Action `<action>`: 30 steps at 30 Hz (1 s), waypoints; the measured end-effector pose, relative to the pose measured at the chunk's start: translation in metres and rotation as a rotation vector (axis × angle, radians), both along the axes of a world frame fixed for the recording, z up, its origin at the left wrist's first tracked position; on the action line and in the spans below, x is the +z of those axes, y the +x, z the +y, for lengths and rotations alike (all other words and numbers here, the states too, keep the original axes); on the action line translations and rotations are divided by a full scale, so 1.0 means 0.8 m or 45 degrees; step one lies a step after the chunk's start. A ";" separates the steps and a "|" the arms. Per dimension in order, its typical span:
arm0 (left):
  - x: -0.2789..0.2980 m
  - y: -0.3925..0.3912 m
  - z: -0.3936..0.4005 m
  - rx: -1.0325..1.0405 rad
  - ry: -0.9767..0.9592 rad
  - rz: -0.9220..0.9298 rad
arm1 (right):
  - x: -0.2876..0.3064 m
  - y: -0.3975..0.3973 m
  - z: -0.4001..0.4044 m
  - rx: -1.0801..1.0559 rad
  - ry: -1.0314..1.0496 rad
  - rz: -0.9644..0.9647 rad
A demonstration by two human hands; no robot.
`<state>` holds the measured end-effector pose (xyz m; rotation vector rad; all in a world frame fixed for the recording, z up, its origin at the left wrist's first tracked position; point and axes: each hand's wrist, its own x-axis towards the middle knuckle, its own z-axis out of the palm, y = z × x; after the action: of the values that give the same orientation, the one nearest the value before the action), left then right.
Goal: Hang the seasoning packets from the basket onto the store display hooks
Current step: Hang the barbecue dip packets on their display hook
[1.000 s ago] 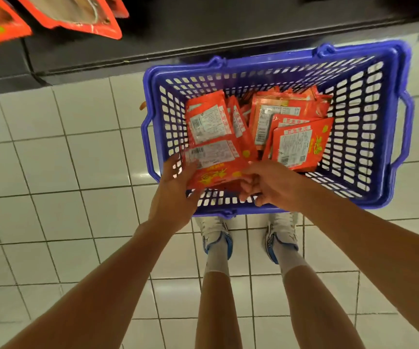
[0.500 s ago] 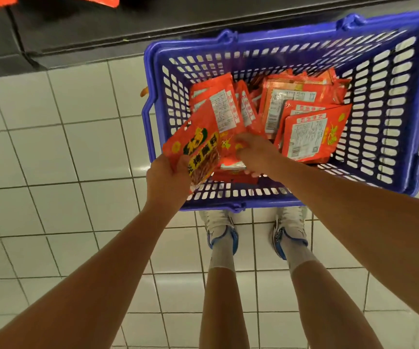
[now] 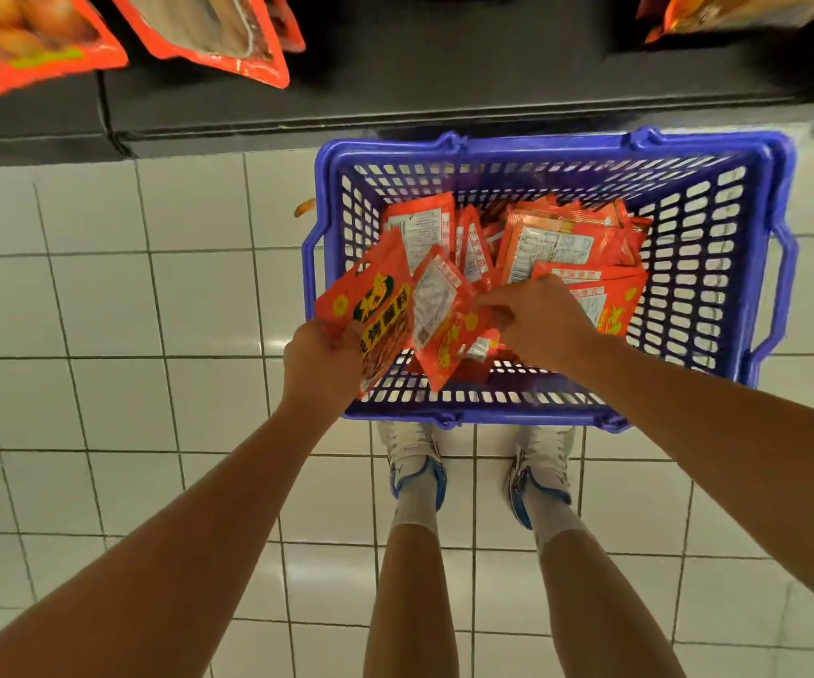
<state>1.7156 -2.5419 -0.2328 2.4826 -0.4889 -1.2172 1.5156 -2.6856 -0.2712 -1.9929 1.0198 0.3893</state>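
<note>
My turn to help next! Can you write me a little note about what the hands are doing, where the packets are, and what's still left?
Left hand: grips a red seasoning packet, front side up, over the basket's near left corner.
Right hand: fingers pinch a second packet, back label showing, beside the first.
Blue basket: on the tiled floor, by the dark shelf base, with many more packets inside.
Done: two packets picked up.
Left: hang these two on the display hooks, then the rest. The hooks are not in view.
</note>
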 end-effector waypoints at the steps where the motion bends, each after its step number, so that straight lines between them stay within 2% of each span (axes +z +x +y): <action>1: 0.003 -0.001 -0.001 -0.001 -0.001 0.004 | 0.005 0.002 -0.002 0.029 -0.024 -0.008; 5: 0.013 -0.002 -0.003 0.012 -0.033 0.029 | 0.017 0.011 -0.005 0.107 -0.126 -0.079; 8: 0.024 0.001 -0.003 0.071 -0.084 0.122 | 0.037 0.011 -0.006 0.029 -0.181 -0.220; 13: 0.074 -0.004 -0.014 0.242 -0.208 0.409 | 0.115 0.008 -0.040 -0.281 0.067 -0.357; 16: 0.123 -0.012 -0.035 0.340 -0.318 0.546 | 0.178 0.011 -0.061 -0.600 0.192 -0.568; 22: 0.268 -0.036 -0.086 0.611 -0.542 0.739 | 0.325 0.019 -0.095 -1.118 0.269 -0.772; 26: 0.396 -0.049 -0.111 0.452 -0.698 0.599 | 0.449 0.024 -0.105 -1.276 0.441 -0.948; 30: 0.532 -0.045 -0.122 0.475 -0.861 0.476 | 0.584 0.025 -0.106 -1.267 0.752 -1.115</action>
<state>1.6794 -2.6397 0.1931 1.6410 -0.2573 -1.0918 1.5355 -2.7702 0.1963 -0.7791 0.9912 -0.6171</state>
